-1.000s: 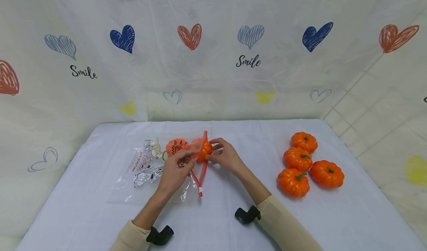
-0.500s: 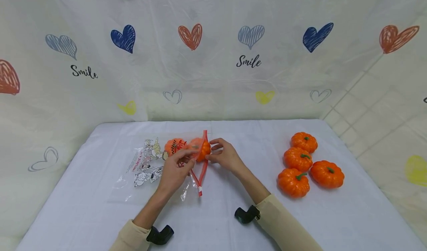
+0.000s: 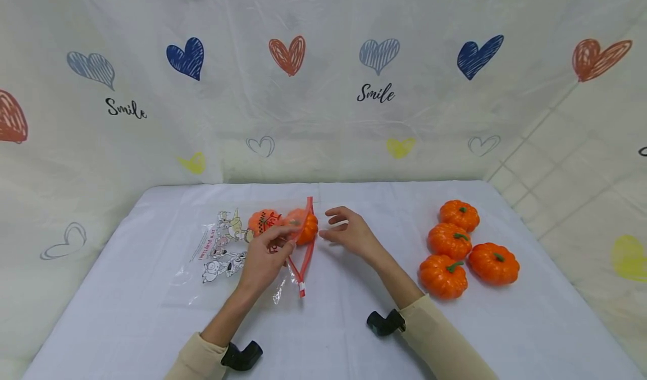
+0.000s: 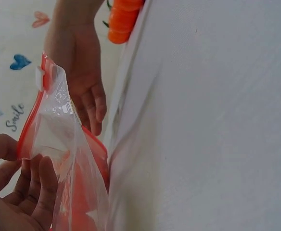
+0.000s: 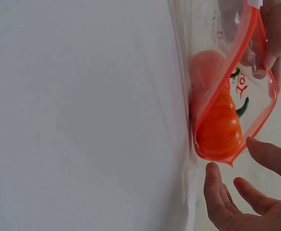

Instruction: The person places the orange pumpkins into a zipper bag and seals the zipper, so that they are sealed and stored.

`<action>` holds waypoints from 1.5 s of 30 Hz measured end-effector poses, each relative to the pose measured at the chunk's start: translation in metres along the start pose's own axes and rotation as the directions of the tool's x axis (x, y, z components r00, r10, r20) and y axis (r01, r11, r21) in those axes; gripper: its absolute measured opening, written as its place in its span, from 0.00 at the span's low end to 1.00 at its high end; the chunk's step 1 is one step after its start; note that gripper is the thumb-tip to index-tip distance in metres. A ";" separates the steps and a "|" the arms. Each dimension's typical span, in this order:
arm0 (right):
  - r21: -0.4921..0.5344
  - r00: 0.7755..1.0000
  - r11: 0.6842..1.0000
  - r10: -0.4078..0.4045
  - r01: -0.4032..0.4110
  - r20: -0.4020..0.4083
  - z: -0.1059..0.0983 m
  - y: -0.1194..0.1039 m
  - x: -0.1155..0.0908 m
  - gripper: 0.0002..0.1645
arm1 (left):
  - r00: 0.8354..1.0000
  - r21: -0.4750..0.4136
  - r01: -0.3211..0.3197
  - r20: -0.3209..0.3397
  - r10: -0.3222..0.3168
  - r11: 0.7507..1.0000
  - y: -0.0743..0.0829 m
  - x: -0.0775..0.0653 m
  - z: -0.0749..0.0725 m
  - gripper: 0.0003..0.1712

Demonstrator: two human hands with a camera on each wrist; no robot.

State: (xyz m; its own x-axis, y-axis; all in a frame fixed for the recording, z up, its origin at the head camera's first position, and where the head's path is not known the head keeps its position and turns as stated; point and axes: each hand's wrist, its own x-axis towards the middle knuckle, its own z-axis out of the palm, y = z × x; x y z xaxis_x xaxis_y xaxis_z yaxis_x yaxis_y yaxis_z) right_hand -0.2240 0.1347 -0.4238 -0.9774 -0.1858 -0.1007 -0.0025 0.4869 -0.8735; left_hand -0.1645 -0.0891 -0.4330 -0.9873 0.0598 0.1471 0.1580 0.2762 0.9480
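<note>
A clear zip bag (image 3: 189,287) with a red zip edge and printed cartoon figures lies on the left half of the table. Two small orange toy pumpkins are inside: one pumpkin (image 3: 264,221) deeper under the print, the other pumpkin (image 5: 220,132) right at the mouth. My left hand (image 3: 270,256) pinches the upper red edge between thumb and fingers, and the mouth gapes in the right wrist view. My right hand (image 3: 354,234) is just right of the mouth, fingers spread and holding nothing, apart from the pumpkin.
Several more orange pumpkins stand grouped on the right of the table, the nearest pumpkin (image 3: 443,277) beside my right forearm. A white slider (image 3: 301,289) sits at the near end of the zip. Behind the white tablecloth (image 3: 379,200) hangs a curtain (image 3: 323,116) with printed hearts.
My right hand has let go of the pumpkin at the bag's mouth and drawn back a little to the right. The left hand keeps its pinch on the edge.
</note>
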 end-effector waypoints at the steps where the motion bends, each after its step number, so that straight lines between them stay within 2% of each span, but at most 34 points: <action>1: -0.008 1.000 1.000 0.002 -0.002 0.002 -0.002 0.000 -0.001 0.34 | 1.000 0.002 0.001 0.000 -0.001 1.000 0.000 0.000 0.000 0.17; 20: 0.003 0.999 1.000 -0.030 0.029 0.031 -0.039 0.002 -0.016 0.34 | 1.000 -0.013 0.030 0.005 -0.030 0.999 0.000 0.000 -0.001 0.18; 37: -0.020 0.999 0.999 -0.031 0.031 -0.021 -0.071 0.001 -0.031 0.36 | 1.000 -0.042 0.019 0.015 -0.018 0.999 -0.002 -0.001 -0.001 0.17; 45: -0.025 0.999 0.999 -0.048 0.048 -0.024 -0.084 0.004 -0.038 0.36 | 1.000 -0.026 0.025 0.009 -0.025 0.999 -0.002 0.000 0.000 0.18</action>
State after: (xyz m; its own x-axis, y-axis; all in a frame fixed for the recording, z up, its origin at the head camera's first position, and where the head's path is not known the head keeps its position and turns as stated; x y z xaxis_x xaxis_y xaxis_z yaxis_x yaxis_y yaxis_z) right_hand -0.2048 0.2154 -0.3835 -0.9809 -0.1889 -0.0472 -0.0544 0.4986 -0.8651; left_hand -0.1644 -0.0902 -0.4349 -0.9908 0.0611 0.1209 0.1325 0.2531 0.9583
